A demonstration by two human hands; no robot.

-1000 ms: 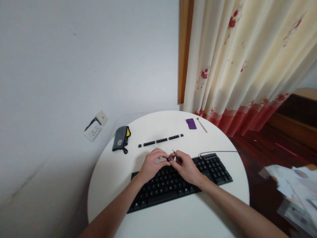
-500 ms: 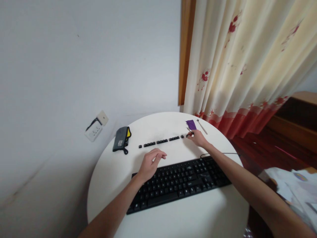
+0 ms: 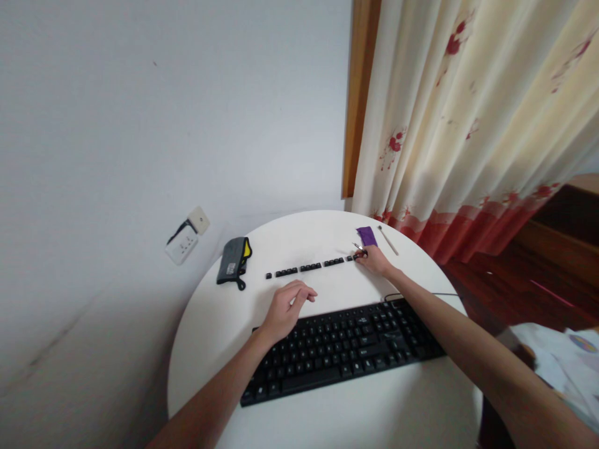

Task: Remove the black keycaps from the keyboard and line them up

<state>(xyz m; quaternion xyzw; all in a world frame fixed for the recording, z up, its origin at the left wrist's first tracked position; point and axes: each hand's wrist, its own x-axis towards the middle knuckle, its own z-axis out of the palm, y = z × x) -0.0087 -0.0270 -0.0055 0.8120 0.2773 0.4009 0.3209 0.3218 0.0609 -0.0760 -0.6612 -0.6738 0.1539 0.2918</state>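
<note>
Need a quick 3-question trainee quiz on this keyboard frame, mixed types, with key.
1. True or false: the right hand is at the right end of the row of loose keycaps.
2. The left hand is over: A) the keyboard B) the purple item C) the grey pouch
3. What shape is the white table?

Key: 1 true; 2 A; 3 round.

Right hand (image 3: pixel 374 260) — a second ago at the keyboard (image 3: pixel 344 346) beside our left hand (image 3: pixel 285 308), pinching a small black keycap and a thin tool; now stretched out to the right end of the keycap row (image 3: pixel 311 267), tool (image 3: pixel 359 247) in its fingers. Left hand — off the keys, fingers lifted above the worktop (image 3: pixel 322 411).
</note>
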